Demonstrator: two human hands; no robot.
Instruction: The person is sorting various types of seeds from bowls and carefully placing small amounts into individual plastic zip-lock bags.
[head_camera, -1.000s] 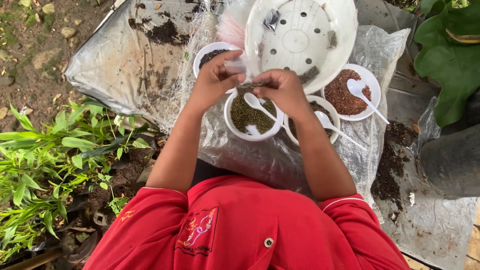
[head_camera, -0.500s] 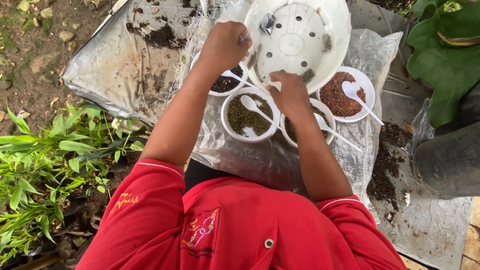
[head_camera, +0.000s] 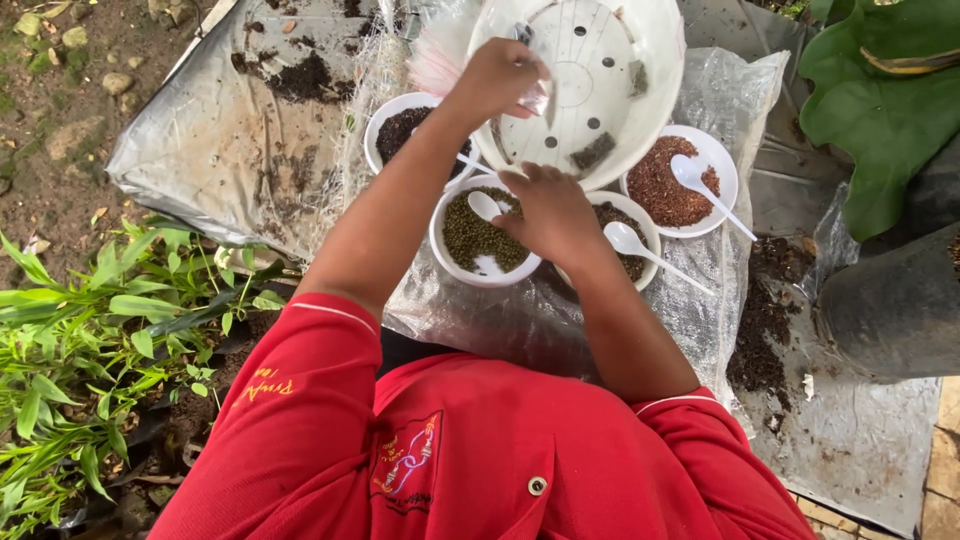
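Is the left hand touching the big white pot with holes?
Cannot tell. In the head view the left hand overlaps the white pot rim, holding something small and translucent, but no contact or gap shows plainly.

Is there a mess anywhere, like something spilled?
Yes. Dark soil lies scattered on the plastic sheet right of the bowls, and more soil at the sheet's top left, outside any bowl.
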